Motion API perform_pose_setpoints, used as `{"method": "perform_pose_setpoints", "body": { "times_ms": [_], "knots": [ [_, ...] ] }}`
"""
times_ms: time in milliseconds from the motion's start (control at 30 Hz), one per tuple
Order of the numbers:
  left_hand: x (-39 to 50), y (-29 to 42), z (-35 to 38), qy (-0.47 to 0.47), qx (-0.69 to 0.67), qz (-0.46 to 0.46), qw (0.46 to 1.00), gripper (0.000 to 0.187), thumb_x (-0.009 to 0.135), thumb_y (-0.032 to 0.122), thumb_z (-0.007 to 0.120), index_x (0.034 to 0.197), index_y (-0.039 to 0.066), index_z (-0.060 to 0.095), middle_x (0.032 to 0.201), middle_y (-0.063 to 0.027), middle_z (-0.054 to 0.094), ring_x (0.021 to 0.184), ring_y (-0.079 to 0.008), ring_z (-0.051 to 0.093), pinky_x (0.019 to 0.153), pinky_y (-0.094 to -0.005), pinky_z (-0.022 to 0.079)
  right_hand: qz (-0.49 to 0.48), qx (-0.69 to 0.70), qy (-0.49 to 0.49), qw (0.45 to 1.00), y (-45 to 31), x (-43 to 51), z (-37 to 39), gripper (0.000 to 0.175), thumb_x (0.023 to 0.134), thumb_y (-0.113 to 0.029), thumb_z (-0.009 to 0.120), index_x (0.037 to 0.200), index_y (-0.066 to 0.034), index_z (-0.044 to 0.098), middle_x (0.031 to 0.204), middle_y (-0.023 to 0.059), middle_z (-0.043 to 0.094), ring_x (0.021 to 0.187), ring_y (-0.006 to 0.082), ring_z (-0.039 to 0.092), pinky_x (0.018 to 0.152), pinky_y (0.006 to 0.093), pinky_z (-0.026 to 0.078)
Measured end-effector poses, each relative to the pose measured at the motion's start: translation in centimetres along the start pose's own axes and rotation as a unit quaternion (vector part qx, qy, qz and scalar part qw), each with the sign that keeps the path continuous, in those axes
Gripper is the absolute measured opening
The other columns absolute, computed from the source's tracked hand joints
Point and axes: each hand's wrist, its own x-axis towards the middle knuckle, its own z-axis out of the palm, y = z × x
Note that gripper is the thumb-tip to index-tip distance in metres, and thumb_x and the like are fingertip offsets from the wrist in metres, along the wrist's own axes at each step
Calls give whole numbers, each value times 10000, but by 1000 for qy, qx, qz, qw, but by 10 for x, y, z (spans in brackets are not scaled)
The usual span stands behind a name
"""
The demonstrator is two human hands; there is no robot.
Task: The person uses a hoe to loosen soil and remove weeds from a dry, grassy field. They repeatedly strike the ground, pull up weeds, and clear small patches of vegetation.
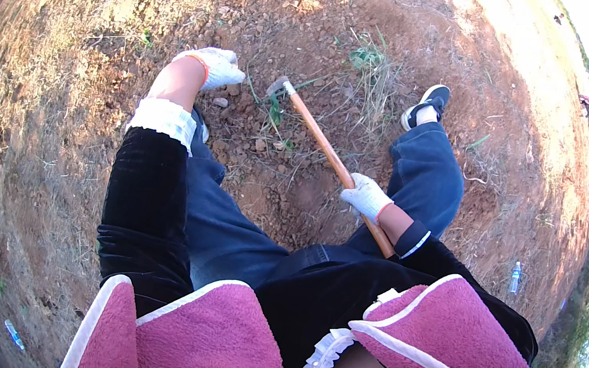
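Note:
My right hand (367,197), in a white knit glove, is closed around the wooden handle (329,150) of a hoe. The metal head (281,86) of this tool rests at the ground beside a green leafy plant (275,112). To the left of the head is my left hand (219,68), also gloved in white, with its fingers curled; whether it holds anything cannot be told. A small stone (220,102) lies just below it. Dry grass with green leaves (370,62) lies on the reddish soil beyond the hoe.
My shoe (429,104) stands at the right, my other foot partly hidden below my left hand. Plastic bottles lie on the ground at far right (515,278) and lower left (14,335). Several distant figures, apparently people, are near the field's right edge.

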Motion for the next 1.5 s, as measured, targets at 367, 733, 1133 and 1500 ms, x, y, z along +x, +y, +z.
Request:
{"method": "perform_pose_setpoints", "body": {
  "times_ms": [367,733,1133,1500],
  "knots": [
    [2,3,2,6,-3,4,1000,645,927,527,514,1417,110,558,1484,-154,552,1384,-325,504,1134,-422,394,-55,-13,124,991,-45,71,-20,243,914,-184,631,1021,-1,511,781,139,642,581,237,654,536,392,527],
    [3,27,-6,-6,19,29,999,623,930,506,539,1403,103,569,1460,-170,571,1357,-340,531,1121,-408,412,30,21,8,999,17,11,3,283,904,-210,671,1044,8,557,797,125,656,605,205,653,563,383,530],
    [15,59,-10,-22,25,60,998,588,948,502,524,1415,147,563,1473,-126,567,1337,-302,555,1112,-403,434,-52,117,137,982,-25,21,-22,212,919,-172,641,1032,-34,526,731,84,604,532,184,617,518,347,518],
    [21,74,-11,-24,16,68,997,616,935,488,554,1433,125,537,1450,-147,583,1301,-311,587,1071,-415,468,16,-111,55,992,15,8,-7,323,900,-230,639,1083,16,537,911,227,696,741,340,718,680,447,566]
  ]
}}
